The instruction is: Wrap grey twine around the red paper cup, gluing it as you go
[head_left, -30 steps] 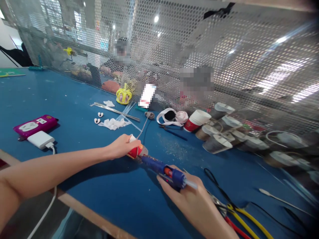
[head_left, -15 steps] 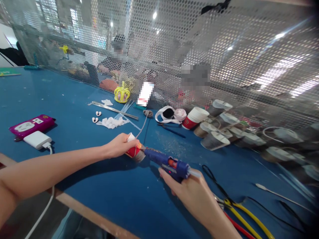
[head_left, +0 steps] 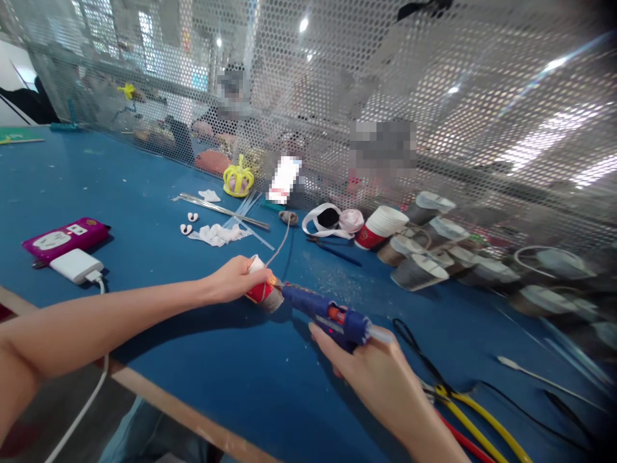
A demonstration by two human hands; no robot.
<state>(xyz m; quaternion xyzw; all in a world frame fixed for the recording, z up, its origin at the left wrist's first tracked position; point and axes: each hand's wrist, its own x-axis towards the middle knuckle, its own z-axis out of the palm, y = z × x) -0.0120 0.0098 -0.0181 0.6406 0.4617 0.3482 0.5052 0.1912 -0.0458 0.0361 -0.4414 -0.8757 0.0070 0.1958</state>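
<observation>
My left hand (head_left: 240, 279) is closed around a red and white paper cup (head_left: 260, 290), tilted over the blue table (head_left: 216, 379). Grey cord covers the cup's lower end, and a loose strand of cord (head_left: 283, 245) runs from it to a small grey ball of cord (head_left: 288, 218). In my right hand (head_left: 371, 366) is a blue hot glue gun (head_left: 328, 313), gripped by its handle, with a clear glue stick at the back and a small red light lit. Its nozzle points left at the cord-wrapped side; whether it touches is too small to tell.
Pliers with red and yellow handles (head_left: 475, 421) lie at the lower right. Stacked paper cups (head_left: 385, 225) and several cord-wrapped cups (head_left: 419, 273) stand along the perforated screen (head_left: 308, 83). A purple pouch (head_left: 67, 239) and white power bank (head_left: 77, 265) lie left.
The view has shifted slightly. Both hands keep their hold on the cup and the glue gun, with the nozzle still at the cup's side; little else differs.
</observation>
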